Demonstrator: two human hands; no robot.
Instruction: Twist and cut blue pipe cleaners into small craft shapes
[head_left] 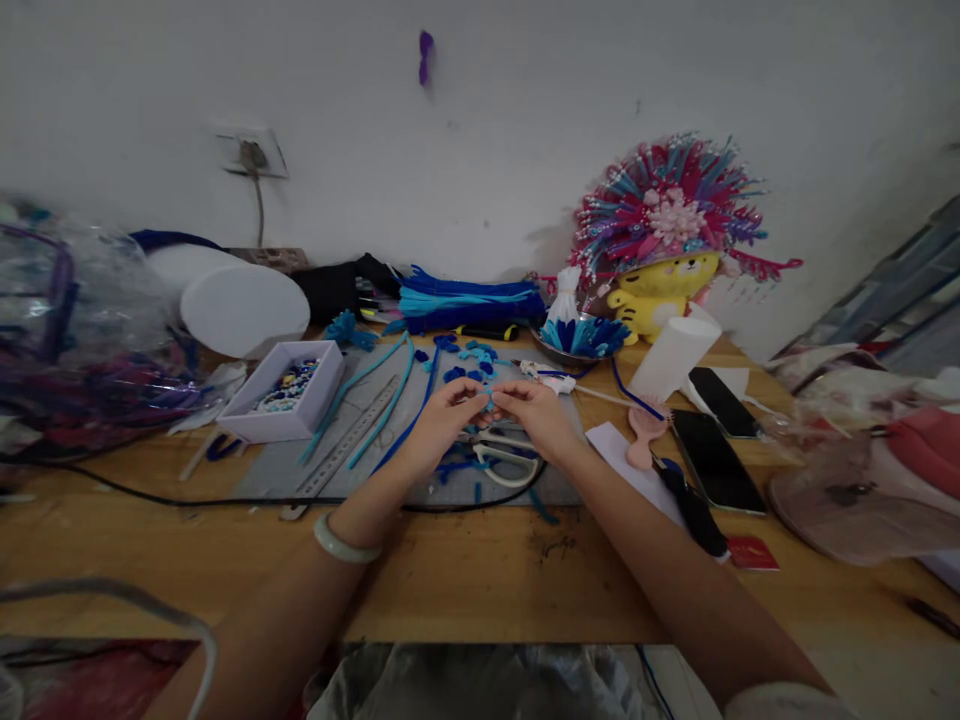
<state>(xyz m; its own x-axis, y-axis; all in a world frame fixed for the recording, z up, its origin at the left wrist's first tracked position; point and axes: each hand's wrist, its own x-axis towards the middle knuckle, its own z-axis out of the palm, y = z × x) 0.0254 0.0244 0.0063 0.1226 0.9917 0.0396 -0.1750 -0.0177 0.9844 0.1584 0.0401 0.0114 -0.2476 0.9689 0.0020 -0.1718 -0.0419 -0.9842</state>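
My left hand and my right hand meet over the grey cutting mat. Both pinch a small light-blue pipe-cleaner piece between their fingertips. White-handled scissors lie on the mat just below my hands. Small blue pipe-cleaner pieces are scattered just beyond my fingers. Long blue pipe cleaners and a metal ruler lie to the left of my left hand. A pale bangle is on my left wrist.
A white box of beads sits left on the wooden table. A bundle of blue pipe cleaners, a metal bowl, a yellow plush with a pink headdress, two phones, a pink comb and a plastic bag surround the mat.
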